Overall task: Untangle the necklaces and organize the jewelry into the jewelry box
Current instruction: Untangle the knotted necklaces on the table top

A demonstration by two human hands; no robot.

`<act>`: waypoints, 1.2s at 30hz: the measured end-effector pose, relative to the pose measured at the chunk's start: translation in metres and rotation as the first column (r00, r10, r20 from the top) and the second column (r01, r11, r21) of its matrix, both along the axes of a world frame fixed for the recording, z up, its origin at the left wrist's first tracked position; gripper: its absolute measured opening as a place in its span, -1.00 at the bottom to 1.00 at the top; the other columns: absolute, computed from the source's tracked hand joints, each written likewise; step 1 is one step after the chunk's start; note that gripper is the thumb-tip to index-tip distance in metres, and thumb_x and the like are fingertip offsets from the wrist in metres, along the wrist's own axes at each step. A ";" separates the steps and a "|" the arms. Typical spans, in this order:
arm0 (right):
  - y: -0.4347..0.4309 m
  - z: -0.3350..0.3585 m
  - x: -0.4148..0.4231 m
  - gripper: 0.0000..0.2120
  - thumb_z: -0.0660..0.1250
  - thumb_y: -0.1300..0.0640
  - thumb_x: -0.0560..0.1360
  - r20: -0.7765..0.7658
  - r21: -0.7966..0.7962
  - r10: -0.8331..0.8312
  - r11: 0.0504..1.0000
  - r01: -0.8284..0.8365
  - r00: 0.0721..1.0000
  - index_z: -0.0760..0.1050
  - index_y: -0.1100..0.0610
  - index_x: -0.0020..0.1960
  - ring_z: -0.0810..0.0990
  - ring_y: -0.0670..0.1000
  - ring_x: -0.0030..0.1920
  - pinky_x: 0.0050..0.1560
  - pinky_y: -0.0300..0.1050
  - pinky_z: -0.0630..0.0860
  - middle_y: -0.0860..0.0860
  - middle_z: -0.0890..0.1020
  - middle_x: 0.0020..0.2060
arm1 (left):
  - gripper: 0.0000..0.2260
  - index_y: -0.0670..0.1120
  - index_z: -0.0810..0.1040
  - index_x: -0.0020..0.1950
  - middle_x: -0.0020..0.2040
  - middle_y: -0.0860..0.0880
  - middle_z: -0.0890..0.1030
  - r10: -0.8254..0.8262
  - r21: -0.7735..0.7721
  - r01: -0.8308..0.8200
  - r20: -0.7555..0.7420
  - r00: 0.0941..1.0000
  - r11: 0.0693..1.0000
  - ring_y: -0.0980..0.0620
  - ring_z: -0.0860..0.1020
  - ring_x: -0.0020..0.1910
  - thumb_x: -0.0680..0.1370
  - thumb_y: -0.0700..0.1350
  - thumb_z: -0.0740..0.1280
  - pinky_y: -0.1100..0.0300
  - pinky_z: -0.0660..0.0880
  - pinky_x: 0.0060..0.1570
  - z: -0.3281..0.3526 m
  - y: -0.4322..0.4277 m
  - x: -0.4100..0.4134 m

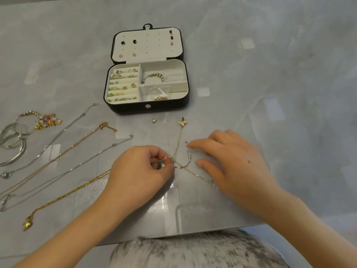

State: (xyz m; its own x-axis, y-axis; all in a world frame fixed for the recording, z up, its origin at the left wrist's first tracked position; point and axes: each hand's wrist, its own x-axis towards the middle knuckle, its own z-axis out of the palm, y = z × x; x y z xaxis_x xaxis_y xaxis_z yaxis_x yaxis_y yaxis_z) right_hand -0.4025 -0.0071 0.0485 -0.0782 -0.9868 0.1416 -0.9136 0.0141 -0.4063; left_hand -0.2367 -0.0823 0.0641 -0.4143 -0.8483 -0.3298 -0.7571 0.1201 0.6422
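A thin gold chain [178, 140] with a butterfly pendant [182, 121] crosses a silver chain [188, 154] in a tangle at the table's near middle. My left hand [139, 171] pinches the silver chain at the knot. Just right of the knot, my right hand [229, 161] lies with straight fingers, its fingertip touching the silver chain's far end. The open black jewelry box [146, 108] stands beyond, with rings and earrings in its slots and a beaded bracelet [154, 76] in a compartment.
Several straightened necklaces [73, 151] lie side by side at the left, with silver bangles [13, 144] and a charm bracelet [42, 120] further left. A small silver ring [155, 120] sits in front of the box. The table edge runs close to my body.
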 end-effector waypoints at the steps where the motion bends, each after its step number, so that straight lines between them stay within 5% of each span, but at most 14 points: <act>1: -0.007 -0.004 0.002 -0.76 0.29 0.03 0.39 -0.037 -0.007 0.004 1.000 -0.005 0.999 0.59 0.00 0.03 0.47 0.01 -0.30 -0.36 -0.20 0.35 -0.04 0.51 -0.30 | -0.91 0.05 0.59 -0.28 -0.59 0.13 0.40 0.001 -0.006 -0.001 0.005 1.000 1.000 0.14 0.38 -0.51 0.44 -0.07 0.39 0.22 0.36 -0.37 0.000 0.000 0.000; 7: -0.025 -0.009 0.001 -0.85 0.28 0.02 0.38 -0.007 0.091 0.019 0.996 -0.018 1.000 0.50 0.08 -0.27 0.41 0.03 -0.27 -0.29 -0.16 0.30 -0.03 0.48 -0.29 | -0.90 0.05 0.56 -0.28 -0.60 0.17 0.39 0.000 -0.027 0.001 0.035 0.999 1.000 0.18 0.40 -0.47 0.44 -0.04 0.36 0.26 0.27 -0.41 0.000 0.001 0.000; 18: 0.025 0.014 0.008 -0.80 0.16 -0.06 0.42 0.112 0.005 0.025 1.000 -0.026 0.993 0.46 -0.01 -0.29 0.33 -0.12 -0.28 -0.25 -0.30 0.26 -0.26 0.35 -0.36 | -0.90 0.04 0.57 -0.29 -0.61 0.17 0.38 0.016 -0.002 -0.016 0.030 0.999 1.000 0.20 0.39 -0.49 0.43 -0.03 0.37 0.25 0.26 -0.41 -0.002 0.001 -0.001; 25: 0.017 0.008 0.015 -0.71 0.13 -0.23 0.37 0.148 0.165 -0.048 0.986 0.024 0.988 0.52 -0.11 -0.30 0.43 -0.15 -0.33 -0.36 -0.30 0.38 -0.23 0.47 -0.48 | -0.91 0.03 0.58 -0.28 -0.62 0.13 0.35 -0.017 0.006 0.016 0.020 1.000 1.000 0.17 0.37 -0.51 0.43 -0.04 0.37 0.23 0.25 -0.39 -0.001 -0.001 0.000; 31: -0.017 0.008 0.019 -0.78 0.27 -0.06 0.44 0.216 0.237 -0.016 0.971 -0.037 0.976 0.62 -0.04 0.00 0.52 -0.04 -0.20 -0.17 -0.16 0.41 -0.09 0.54 -0.30 | -0.91 0.03 0.57 -0.30 -0.60 0.13 0.36 -0.045 0.023 0.046 -0.012 0.999 0.999 0.14 0.35 -0.51 0.41 -0.03 0.37 0.22 0.32 -0.36 -0.001 -0.004 0.001; 36: -0.025 0.009 0.020 -0.92 0.35 0.08 0.43 0.308 0.270 -0.011 0.960 -0.076 0.951 0.57 -0.06 -0.22 0.48 -0.13 -0.20 -0.18 -0.33 0.36 -0.11 0.52 -0.27 | -0.92 0.02 0.58 -0.28 -0.59 0.12 0.37 -0.056 0.057 0.058 -0.046 0.997 0.997 0.14 0.34 -0.51 0.41 -0.04 0.38 0.18 0.37 -0.31 0.000 -0.007 0.003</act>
State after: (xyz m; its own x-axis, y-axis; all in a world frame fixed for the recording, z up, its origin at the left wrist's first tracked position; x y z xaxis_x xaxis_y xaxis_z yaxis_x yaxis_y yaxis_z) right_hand -0.3823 -0.0316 0.0579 -0.0414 -0.9860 -0.1613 -0.7492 0.1375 -0.6479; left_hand -0.2339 -0.0894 0.0636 -0.4767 -0.8029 -0.3579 -0.7208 0.1240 0.6820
